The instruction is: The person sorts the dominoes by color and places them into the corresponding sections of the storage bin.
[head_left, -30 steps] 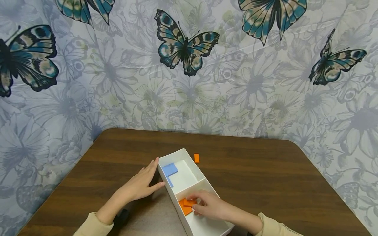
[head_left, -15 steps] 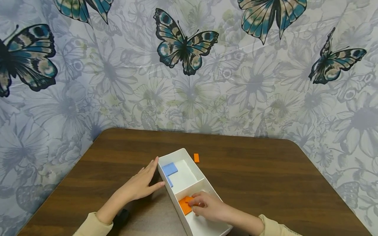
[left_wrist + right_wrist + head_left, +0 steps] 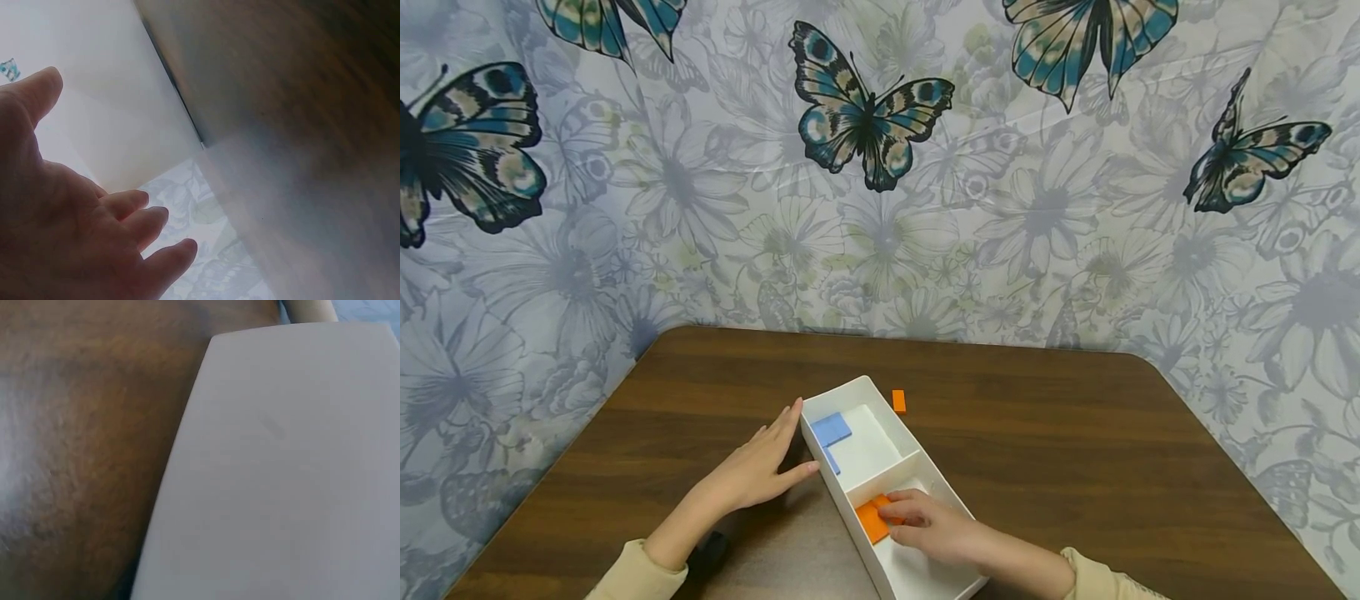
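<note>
A white two-compartment box (image 3: 917, 454) lies at a slant on the table. My left hand (image 3: 758, 468) rests against its left wall, fingers straight and thumb spread. The left wrist view also has that hand (image 3: 81, 231) beside the white box wall (image 3: 119, 94). Inside the near compartment, my right hand (image 3: 928, 523) has thumb and fingers curled round a small orange tile (image 3: 894, 520), mostly hidden by the fingers. Other orange tiles (image 3: 871, 523) lie just left of it. Blue tiles (image 3: 831, 429) sit along the left side of the far compartment. Only the box's outer wall (image 3: 269, 462) fills the right wrist view.
One loose orange tile (image 3: 898, 402) lies on the brown wooden table (image 3: 1060, 433), beyond the box's right wall. A divider (image 3: 883, 479) separates the two compartments. A butterfly-patterned cloth (image 3: 1000, 250) hangs behind the table.
My right hand has shifted slightly within the near compartment, and the orange tiles under its fingers have moved a little. The left hand stays against the box.
</note>
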`<state>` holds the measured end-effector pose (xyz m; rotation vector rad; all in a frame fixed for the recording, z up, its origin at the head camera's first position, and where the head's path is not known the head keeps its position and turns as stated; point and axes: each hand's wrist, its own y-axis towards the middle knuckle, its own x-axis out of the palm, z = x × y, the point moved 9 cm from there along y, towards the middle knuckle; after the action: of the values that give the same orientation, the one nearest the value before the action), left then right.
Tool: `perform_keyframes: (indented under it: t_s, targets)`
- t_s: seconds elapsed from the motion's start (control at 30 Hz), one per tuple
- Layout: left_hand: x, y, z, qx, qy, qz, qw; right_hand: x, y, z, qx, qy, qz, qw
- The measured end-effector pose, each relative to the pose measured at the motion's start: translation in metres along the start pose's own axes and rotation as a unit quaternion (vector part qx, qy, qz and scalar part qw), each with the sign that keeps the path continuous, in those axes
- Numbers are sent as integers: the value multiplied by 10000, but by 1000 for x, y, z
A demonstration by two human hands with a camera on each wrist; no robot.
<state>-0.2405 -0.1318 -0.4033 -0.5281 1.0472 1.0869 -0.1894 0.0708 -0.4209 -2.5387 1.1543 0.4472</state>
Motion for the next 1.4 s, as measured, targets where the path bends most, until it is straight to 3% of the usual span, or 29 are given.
perform_keyframes:
  t_s: [0.17,0.5,0.73,1.07,1.4]
  targets:
    - [0,0,0,12,1,5,10000,1,4,7,331,860,-96,9957]
    - [1,1,1,14,-66,-29,10000,-2,2,14,659,975,-17,9931]
    - [2,1,-1,-58,-33,-92,9999,-1,2,12,542,1296,-83,9900]
    - [1,1,-2,-40,8,-49,10000,5,3,12,457,2072,-346,9766]
    - [1,0,0,4,-22,-6,10000,5,2,12,445,2208,-368,9736]
